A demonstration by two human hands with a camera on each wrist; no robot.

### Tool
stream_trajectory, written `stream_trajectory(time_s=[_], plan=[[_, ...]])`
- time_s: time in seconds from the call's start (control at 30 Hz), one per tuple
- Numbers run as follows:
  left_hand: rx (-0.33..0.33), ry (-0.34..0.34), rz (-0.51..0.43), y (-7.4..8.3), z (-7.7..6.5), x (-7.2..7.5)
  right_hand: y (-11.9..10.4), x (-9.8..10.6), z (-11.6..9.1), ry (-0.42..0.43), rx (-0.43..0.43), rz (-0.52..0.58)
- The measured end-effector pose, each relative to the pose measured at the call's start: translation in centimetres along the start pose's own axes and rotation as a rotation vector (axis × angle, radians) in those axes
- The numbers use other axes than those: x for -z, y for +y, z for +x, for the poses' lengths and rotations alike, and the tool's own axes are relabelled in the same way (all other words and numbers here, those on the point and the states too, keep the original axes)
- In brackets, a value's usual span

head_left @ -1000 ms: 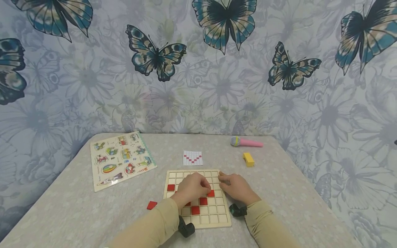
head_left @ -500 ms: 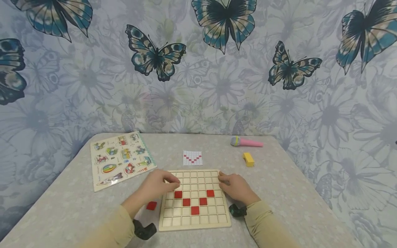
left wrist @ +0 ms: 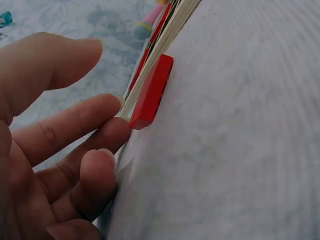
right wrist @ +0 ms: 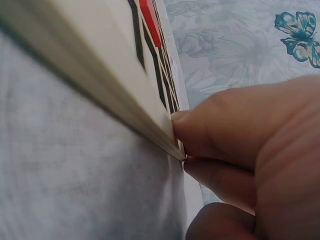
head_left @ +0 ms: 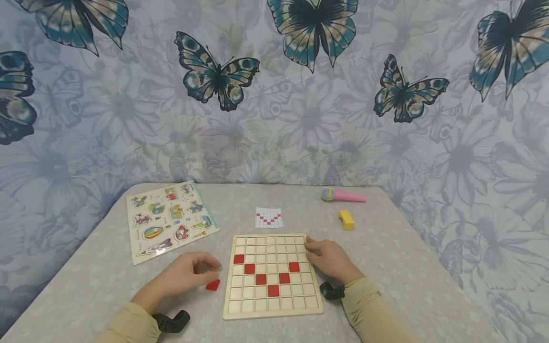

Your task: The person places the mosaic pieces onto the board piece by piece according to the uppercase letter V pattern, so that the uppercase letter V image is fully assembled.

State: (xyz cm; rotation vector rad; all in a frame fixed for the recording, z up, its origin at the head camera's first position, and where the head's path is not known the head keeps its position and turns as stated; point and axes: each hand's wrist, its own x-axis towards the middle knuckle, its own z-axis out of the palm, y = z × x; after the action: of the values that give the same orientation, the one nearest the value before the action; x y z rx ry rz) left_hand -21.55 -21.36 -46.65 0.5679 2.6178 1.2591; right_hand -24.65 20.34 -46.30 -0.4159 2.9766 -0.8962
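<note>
A wooden grid board point(head_left: 249, 306) lies on the table with several red square tiles point(head_left: 273, 290) seated in a V-like pattern. My right hand point(head_left: 332, 260) grips its far right edge; in the right wrist view the thumb point(right wrist: 205, 127) lies on the top face, with a finger against the edge. Left of the board, one loose red tile point(head_left: 212, 286) rests on the tablecloth. My left hand point(head_left: 182, 277) is over it, thumb and fingers apart. In the left wrist view the fingertips are close to the end of that tile point(left wrist: 154, 92); I cannot tell whether they touch.
Behind the board lies a pattern card point(head_left: 269, 217) with a red V. A picture puzzle board point(head_left: 171, 221) is at the back left. A pink toy microphone point(head_left: 344, 196) and a yellow block point(head_left: 346, 220) lie at the back right. A butterfly-patterned wall stands behind.
My left hand has moved from the board's right side, past its left rows, to the loose red tile. A red tile in the left column is now uncovered. My right hand stays at the edge.
</note>
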Motion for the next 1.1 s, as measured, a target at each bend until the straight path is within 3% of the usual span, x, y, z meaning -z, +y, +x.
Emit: stream_trajectory(time_s=[0.17, 0.3, 0.47, 1.1], plan=[[-0.038, -0.107, -0.016, -0.09, -0.32, 0.63, -0.07, 0.06, -0.04, -0.012, -0.021, 0.008], [-0.065, -0.129, -0.028, -0.13, -0.45, 1.04, -0.11, 0.07, -0.07, -0.009, -0.015, 0.007], [-0.082, -0.112, -0.018, -0.28, -0.41, 0.95, -0.09, 0.0, -0.12, -0.009, -0.018, 0.01], [-0.033, -0.03, 0.065, -0.35, -0.5, 0.78, -0.09, -0.1, -0.08, -0.006, -0.014, -0.02]])
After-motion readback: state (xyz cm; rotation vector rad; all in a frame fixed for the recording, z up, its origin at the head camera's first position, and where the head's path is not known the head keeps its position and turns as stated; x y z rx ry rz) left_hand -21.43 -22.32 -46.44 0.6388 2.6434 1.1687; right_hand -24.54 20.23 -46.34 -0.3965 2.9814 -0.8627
